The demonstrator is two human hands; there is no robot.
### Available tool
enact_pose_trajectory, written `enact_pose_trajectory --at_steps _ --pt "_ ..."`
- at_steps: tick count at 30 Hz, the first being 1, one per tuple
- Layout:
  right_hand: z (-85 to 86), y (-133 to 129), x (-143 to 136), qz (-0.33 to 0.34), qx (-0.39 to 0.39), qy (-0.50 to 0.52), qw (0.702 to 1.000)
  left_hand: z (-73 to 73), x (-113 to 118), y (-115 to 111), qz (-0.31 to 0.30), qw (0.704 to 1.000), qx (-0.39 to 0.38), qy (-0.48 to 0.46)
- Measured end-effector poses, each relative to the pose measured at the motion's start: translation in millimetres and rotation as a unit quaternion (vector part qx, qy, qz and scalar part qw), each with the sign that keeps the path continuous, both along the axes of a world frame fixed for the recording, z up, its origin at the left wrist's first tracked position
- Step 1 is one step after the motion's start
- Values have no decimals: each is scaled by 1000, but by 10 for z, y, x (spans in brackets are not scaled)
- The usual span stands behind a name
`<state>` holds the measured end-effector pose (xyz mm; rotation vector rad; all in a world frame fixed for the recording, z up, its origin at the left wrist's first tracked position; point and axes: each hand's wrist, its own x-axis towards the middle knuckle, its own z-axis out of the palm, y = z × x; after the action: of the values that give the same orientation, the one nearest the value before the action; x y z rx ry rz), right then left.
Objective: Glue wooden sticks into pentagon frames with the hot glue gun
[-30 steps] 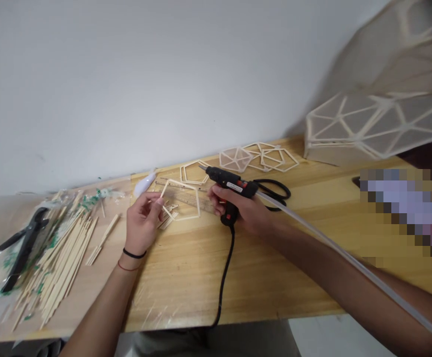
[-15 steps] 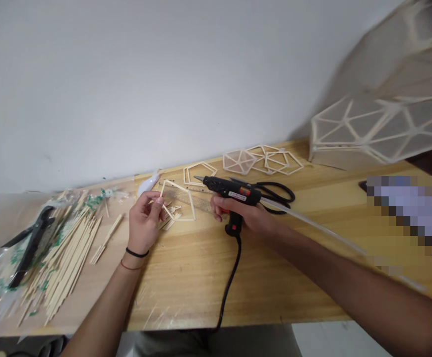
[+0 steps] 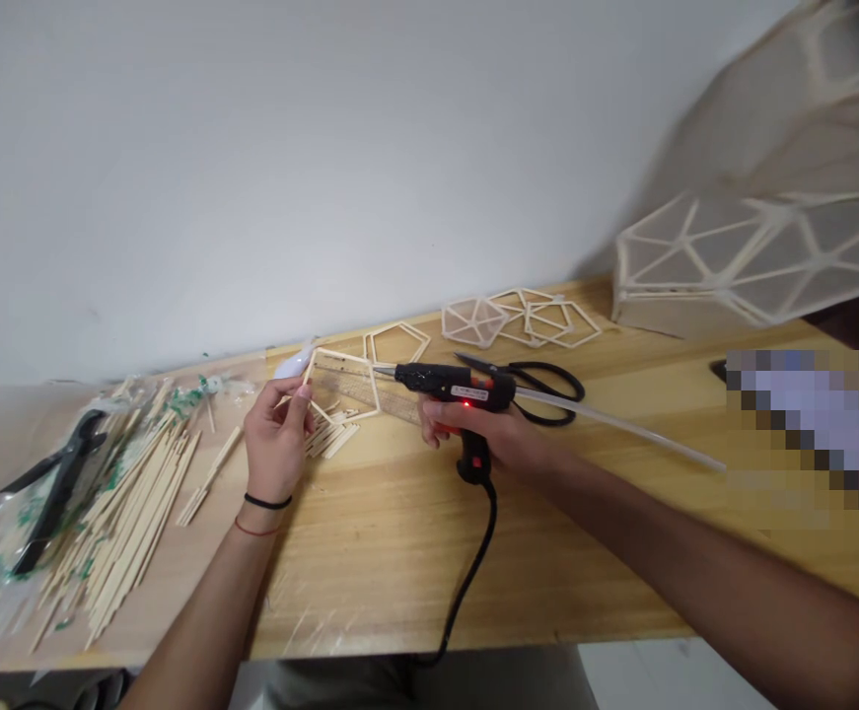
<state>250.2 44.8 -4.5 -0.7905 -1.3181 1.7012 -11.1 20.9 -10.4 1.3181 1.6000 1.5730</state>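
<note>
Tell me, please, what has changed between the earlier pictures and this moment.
The right hand has brought the glue gun down and leftward, its nozzle now at or near the upper right corner of the wooden frame. A red light now shows on the gun. The left hand has shifted the frame slightly left. Neither hand let go. The scissors and loose sticks stayed put.

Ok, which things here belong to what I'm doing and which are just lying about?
In use:
pentagon frame, in left hand
glue gun, in right hand
glue stick in its back

Apparently lying about:
scissors
clear ruler
black tool
loose sticks, possibly material
</note>
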Motion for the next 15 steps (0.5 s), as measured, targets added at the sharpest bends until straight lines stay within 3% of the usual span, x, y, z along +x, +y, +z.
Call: enact_pose_trajectory --at_steps 9,15 --pt "-58 11 8 -32 -6 1 999 -3 18 3 4 1000 -7 -5" --pt "14 0 -1 -23 -9 -2 1000 -1 22 2 5 1000 -9 -4"
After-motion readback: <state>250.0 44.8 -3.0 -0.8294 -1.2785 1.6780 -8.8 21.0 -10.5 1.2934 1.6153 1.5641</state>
